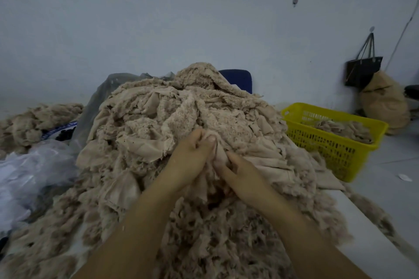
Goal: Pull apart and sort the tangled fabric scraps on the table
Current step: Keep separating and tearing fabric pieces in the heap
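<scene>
The table point(365, 224) is almost hidden: only a pale strip shows along its right edge. The big pile of fabric scraps point(172, 111) covers nearly everything else, from the near edge up to the far edge, and it is beige, fluffy and much tangled. At the left edge lies crumpled clear plastic point(34, 170), and behind it, at the far left corner, a smaller heap point(29, 120) of the same material. Just beyond the right edge stands a yellow basket point(322, 145) with some scraps already inside; we cannot tell what it stands on.

Both hands are in the middle of the pile, close together. Our left hand point(190, 154) pinches a fold with curled fingers and thumb. Our right hand point(238, 172) is just beside it, its fingers curled into the same smooth scrap point(218, 150), so both are closed on this one piece.

We judge that the step in hand is the pulling apart: one piece is chosen but not yet free. The sorting seems far from finished, because the pile is so large. The next move calls for drawing the hands away from each other, gently, since fluffy neighbours will probably cling and come along.
</scene>
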`<state>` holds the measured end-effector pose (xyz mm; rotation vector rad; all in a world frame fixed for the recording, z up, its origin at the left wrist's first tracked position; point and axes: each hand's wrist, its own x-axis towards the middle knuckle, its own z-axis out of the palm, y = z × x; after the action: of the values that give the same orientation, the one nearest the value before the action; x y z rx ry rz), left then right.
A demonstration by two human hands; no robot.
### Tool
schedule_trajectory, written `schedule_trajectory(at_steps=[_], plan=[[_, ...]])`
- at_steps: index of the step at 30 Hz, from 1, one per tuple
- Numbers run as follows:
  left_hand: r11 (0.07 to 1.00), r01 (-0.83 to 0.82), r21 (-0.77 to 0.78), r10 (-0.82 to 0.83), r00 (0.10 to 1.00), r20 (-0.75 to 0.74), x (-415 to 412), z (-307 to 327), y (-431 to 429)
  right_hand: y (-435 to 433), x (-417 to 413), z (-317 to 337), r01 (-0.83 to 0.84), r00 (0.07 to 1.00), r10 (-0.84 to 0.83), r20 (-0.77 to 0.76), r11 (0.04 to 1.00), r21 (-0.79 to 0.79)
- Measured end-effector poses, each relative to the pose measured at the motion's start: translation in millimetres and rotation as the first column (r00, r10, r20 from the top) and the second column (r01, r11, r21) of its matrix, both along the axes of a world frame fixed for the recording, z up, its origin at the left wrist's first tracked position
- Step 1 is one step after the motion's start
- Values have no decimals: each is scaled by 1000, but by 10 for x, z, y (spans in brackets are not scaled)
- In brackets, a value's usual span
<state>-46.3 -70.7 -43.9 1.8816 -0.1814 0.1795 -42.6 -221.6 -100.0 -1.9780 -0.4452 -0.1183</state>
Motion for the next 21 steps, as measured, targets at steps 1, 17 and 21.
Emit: schedule_trajectory(at_steps=[1,17,21], plan=[[989,-15,-150,8,999,-48,-13,33,23,3,10,20,13,999,-13,38,1000,-6],[424,-159,-892,-108,969,-224,-66,194,424,-679,324,-101,380,916,-400,33,839,-389],[543,-76,-836,-99,983,-153,-1,210,505,-631,251,0,135,955,-237,-177,880,-455]])
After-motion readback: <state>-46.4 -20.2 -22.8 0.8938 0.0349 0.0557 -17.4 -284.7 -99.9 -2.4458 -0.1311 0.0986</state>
